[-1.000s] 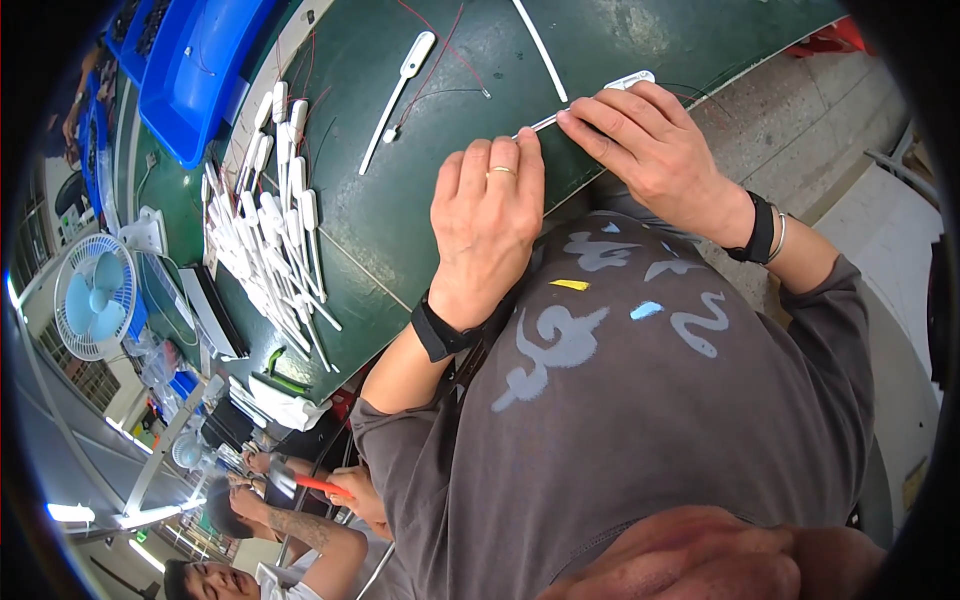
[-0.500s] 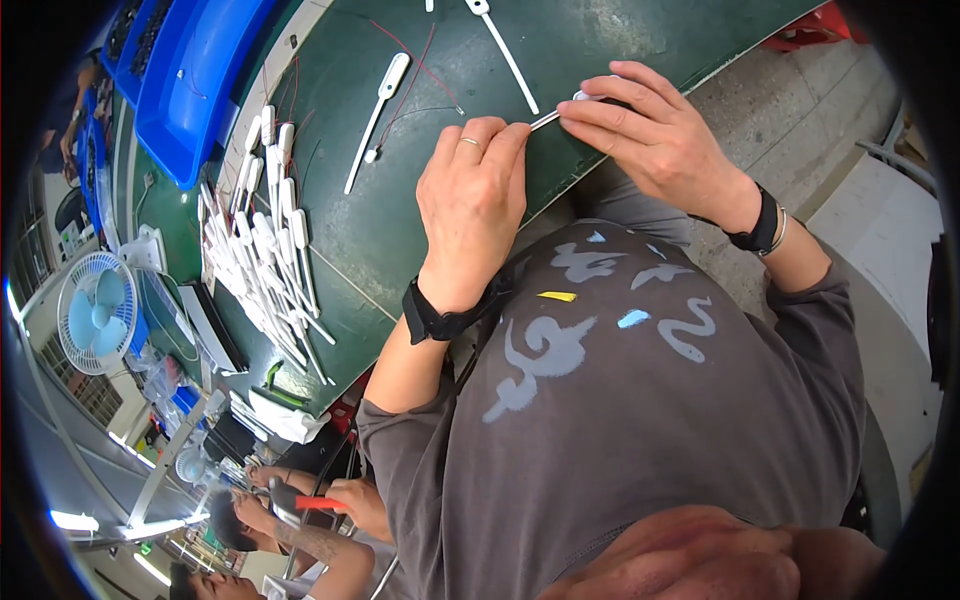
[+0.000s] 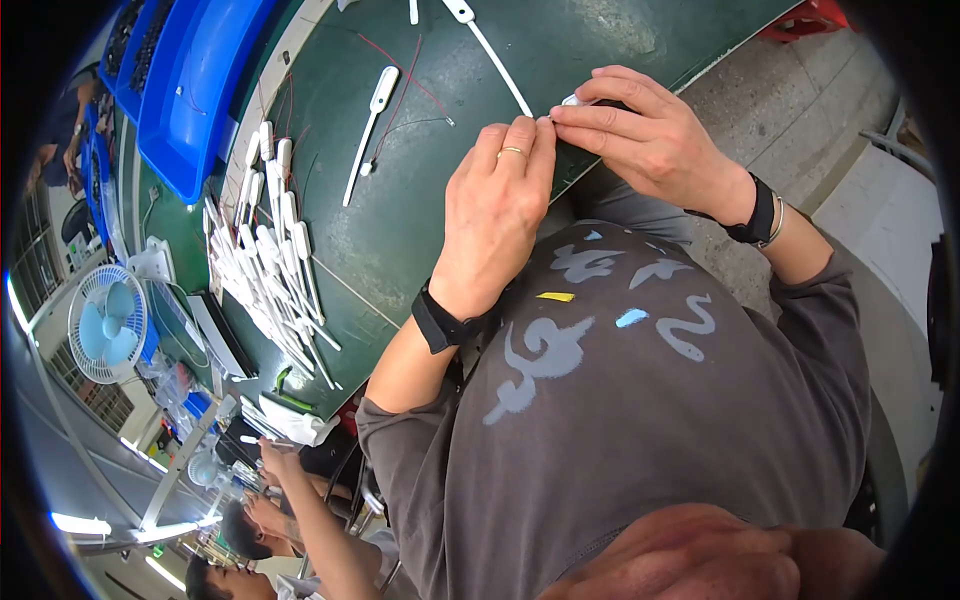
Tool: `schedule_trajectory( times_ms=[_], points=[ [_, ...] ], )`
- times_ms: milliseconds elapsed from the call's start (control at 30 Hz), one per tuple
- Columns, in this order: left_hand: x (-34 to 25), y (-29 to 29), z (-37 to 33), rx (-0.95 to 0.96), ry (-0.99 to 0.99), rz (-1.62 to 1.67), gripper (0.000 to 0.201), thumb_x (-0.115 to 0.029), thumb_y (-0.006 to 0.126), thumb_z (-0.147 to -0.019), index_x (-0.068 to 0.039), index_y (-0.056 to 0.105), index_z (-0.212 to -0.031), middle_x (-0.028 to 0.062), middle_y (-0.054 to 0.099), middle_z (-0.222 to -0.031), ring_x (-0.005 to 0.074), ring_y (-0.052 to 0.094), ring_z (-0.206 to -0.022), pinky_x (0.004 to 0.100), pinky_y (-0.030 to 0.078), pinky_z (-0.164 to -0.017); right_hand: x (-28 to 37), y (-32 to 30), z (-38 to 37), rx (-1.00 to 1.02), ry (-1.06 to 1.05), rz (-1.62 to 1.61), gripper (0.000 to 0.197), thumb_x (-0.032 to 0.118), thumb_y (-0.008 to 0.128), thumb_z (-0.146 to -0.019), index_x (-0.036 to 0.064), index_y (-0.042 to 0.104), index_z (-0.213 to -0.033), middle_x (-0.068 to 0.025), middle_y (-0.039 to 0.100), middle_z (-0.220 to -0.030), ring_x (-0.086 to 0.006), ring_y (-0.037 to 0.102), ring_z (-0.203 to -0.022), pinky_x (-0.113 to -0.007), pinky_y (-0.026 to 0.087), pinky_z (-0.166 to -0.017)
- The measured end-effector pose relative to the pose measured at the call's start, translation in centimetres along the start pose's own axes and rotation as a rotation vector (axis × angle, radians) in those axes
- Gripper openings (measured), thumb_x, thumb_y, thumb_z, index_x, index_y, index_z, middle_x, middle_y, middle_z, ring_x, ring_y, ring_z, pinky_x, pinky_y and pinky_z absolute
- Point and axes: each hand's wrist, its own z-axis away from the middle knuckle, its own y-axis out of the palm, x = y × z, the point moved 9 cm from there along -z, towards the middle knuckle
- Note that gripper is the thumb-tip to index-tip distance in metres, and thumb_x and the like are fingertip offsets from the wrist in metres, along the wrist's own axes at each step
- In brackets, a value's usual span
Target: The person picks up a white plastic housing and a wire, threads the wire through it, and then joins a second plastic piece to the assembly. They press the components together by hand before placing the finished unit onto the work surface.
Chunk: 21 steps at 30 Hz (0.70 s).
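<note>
At the near edge of the green table, my right hand (image 3: 655, 140) pinches the white head of a thin white plastic stick piece (image 3: 572, 100). My left hand (image 3: 500, 195) has its fingers closed right beside the right fingertips, gripping the same piece; they cover its shaft. Just beyond the hands lies another white stick piece (image 3: 490, 55) with a slotted head. A further one (image 3: 379, 100) rests to the left, beside thin red and black wires (image 3: 412, 80) with a small white connector (image 3: 366, 168).
A large pile of white stick pieces (image 3: 265, 260) lies at the table's left. Blue trays (image 3: 185, 120) and a small fan (image 3: 108, 322) stand farther left. At the lower left, a co-worker's raised arm (image 3: 320, 510) shows.
My left hand has slid right until its fingertips meet the right hand's, covering the shaft that showed between them. A co-worker's arm at the lower left has risen.
</note>
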Motion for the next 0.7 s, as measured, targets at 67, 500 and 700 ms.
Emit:
schedule_trajectory(
  times_ms=[67,500,700],
  points=[
    [-0.2,0.1,-0.1,0.003,0.018,0.005,0.038,0.001,0.061,-0.073,0.004,0.063,-0.111,0.0120,0.059,-0.105,0.0249,0.058,-0.094,0.0333,0.053,-0.078,-1.3,-0.5,0.1,-0.014,0.031,-0.174,0.032,0.000,0.068,-0.074,0.0040,0.069,-0.106,-0.0037,0.065,-0.112,-0.0245,0.061,-0.103,-0.037,0.052,-0.091],
    [-0.6,-0.1,-0.6,-0.108,-0.017,0.017,0.019,-0.004,0.069,-0.082,0.000,0.066,-0.100,0.0094,0.062,-0.097,0.0248,0.061,-0.085,0.0339,0.053,-0.071,-3.0,-0.8,0.2,-0.162,0.266,-0.204,0.022,0.000,0.072,-0.077,0.0065,0.069,-0.098,-0.0043,0.067,-0.101,-0.0247,0.061,-0.099,-0.034,0.050,-0.082],
    [1.8,1.1,-1.8,-0.061,-0.194,0.239,0.014,-0.006,0.068,-0.082,-0.001,0.064,-0.095,0.0095,0.060,-0.088,0.0269,0.058,-0.083,0.0368,0.050,-0.071,-3.3,-0.1,0.0,-0.064,0.295,-0.191,0.017,0.001,0.072,-0.077,0.0051,0.066,-0.092,-0.0050,0.066,-0.099,-0.0262,0.061,-0.098,-0.036,0.049,-0.085]
  ],
)
